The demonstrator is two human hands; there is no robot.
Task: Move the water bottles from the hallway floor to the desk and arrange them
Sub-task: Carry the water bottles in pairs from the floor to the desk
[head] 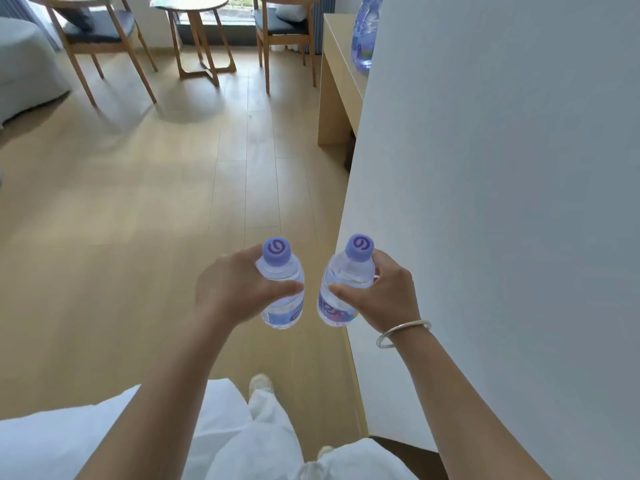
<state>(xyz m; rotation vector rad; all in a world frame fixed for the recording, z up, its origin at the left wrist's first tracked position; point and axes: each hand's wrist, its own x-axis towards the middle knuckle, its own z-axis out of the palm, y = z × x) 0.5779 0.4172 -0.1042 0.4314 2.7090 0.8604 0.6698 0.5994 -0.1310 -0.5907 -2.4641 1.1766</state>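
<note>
My left hand [235, 289] grips a clear water bottle [282, 271] with a purple cap, held upright above the wooden floor. My right hand [381, 292], with a silver bangle on its wrist, grips a second bottle [341, 275] of the same kind, right beside the first. Ahead on the right stands the light wooden desk [337, 57], partly hidden behind a white wall corner. More water bottles [363, 32] with purple labels stand on the desk at the wall's edge.
The white wall [485, 202] fills the right side, close to my right arm. Two wooden chairs [97, 32] [284, 29] and a small round table [201, 32] stand at the far end by a window. A grey bed edge [24, 67] lies far left. Open wooden floor stretches ahead.
</note>
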